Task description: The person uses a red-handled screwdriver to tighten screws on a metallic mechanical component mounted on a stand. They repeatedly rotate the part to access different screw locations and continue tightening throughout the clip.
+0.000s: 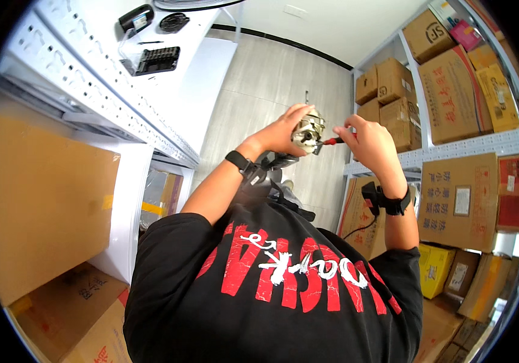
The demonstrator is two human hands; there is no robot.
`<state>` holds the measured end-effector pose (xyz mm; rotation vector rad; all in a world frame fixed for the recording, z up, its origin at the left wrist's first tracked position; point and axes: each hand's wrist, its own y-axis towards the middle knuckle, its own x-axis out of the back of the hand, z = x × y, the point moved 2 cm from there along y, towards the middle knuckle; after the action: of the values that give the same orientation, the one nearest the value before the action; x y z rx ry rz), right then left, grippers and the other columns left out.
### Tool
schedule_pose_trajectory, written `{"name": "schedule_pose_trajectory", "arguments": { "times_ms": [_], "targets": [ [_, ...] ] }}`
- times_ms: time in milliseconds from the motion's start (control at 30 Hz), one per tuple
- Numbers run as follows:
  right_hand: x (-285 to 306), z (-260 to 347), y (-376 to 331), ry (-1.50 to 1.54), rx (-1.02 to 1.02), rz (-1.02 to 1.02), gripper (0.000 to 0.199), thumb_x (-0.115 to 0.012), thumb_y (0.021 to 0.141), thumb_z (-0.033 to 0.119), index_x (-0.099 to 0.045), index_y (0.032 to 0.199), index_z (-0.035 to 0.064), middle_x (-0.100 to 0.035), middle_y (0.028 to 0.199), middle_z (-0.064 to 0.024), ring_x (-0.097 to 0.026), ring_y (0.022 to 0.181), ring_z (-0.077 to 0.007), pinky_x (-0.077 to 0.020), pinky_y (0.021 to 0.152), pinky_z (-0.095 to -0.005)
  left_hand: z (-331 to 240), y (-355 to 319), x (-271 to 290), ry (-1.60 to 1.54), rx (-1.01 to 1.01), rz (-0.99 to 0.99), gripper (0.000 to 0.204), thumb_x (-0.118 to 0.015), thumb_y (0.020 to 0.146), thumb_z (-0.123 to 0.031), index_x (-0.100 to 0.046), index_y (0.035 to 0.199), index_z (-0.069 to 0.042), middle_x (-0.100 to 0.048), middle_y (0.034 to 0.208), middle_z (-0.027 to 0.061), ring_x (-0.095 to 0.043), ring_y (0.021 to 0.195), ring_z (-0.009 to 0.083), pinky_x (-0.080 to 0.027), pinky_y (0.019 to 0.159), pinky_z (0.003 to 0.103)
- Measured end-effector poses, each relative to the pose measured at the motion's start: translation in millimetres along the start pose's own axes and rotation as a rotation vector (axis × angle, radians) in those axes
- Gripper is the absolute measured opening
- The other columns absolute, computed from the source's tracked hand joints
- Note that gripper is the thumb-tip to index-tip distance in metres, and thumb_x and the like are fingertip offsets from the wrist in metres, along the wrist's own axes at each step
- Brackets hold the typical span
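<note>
Left hand (279, 134) is curled firmly around a rounded cream-and-metallic mechanical part (309, 131) at the frame's upper centre, while on my feed I see the right hand (368, 143) pinching a slim red-and-black tool (332, 141) pointed at its lower right side.

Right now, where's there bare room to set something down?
The white tabletop on the near side of the black bit case, and grey floor beyond your left hand, up to the wall. Crowded: the right-hand shelves, packed with cardboard boxes.
</note>
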<state>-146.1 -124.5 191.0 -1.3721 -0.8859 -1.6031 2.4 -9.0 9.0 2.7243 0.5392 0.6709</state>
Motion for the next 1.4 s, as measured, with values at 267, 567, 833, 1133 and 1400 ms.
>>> {"name": "schedule_pose_trajectory", "arguments": {
  "times_ms": [267, 567, 833, 1133, 1400],
  "targets": [
    [-4, -5, 6, 0.255, 0.14, 0.04, 0.016, -0.069, 0.086, 0.016, -0.068, 0.097, 0.0047, -0.068, 0.074, -0.0175, -0.067, 0.071, -0.0372, -0.0524, 0.066, -0.0445, 7, 0, -3, 0.012, 0.004, -0.001, 0.117, -0.091, 0.061, -0.02, -0.025, 0.157, -0.014, -0.028, 0.157, 0.0144, -0.041, 0.14, 0.0357, -0.041, 0.115, 0.041],
    [-1, -12, 6, 0.17, 0.611, 0.09, 0.024, -0.073, 0.083, 0.009, -0.067, 0.106, 0.0052, -0.07, 0.093, -0.0126, -0.066, 0.081, -0.0341, -0.0523, 0.074, -0.0443, 4, 4, -2, 0.003, 0.041, 0.036, 0.118, -0.09, 0.061, -0.02, -0.024, 0.157, -0.014, -0.028, 0.157, 0.0143, -0.04, 0.141, 0.0366, -0.041, 0.116, 0.042],
    [-8, -3, 4, -0.061, 0.101, 0.085, 0.026, -0.073, 0.087, 0.027, -0.067, 0.103, 0.006, -0.071, 0.076, -0.0144, -0.069, 0.072, -0.0351, -0.0526, 0.064, -0.042, 4, 3, -2, -0.019, 0.048, 0.044, 0.119, -0.091, 0.06, -0.019, -0.023, 0.158, -0.015, -0.026, 0.158, 0.0133, -0.037, 0.143, 0.0364, -0.039, 0.118, 0.043],
    [-1, -4, 8, 0.199, 0.496, 0.101, 0.01, -0.07, 0.084, 0.006, -0.067, 0.094, 0.005, -0.068, 0.085, -0.0131, -0.067, 0.081, -0.0344, -0.0519, 0.071, -0.0421, 6, 1, -3, -0.003, 0.014, 0.029, 0.119, -0.091, 0.061, -0.016, -0.022, 0.158, -0.013, -0.027, 0.157, 0.0158, -0.036, 0.144, 0.0368, -0.037, 0.118, 0.043],
    [4, -6, -4, 0.158, 0.364, 0.091, 0.014, -0.072, 0.086, 0.013, -0.069, 0.097, 0.0046, -0.069, 0.085, -0.0114, -0.067, 0.085, -0.035, -0.0521, 0.073, -0.0424, 1, 2, 0, -0.011, 0.043, 0.043, 0.119, -0.092, 0.06, -0.016, -0.023, 0.158, -0.013, -0.027, 0.158, 0.0148, -0.035, 0.144, 0.0365, -0.037, 0.118, 0.043]
  ]
}}
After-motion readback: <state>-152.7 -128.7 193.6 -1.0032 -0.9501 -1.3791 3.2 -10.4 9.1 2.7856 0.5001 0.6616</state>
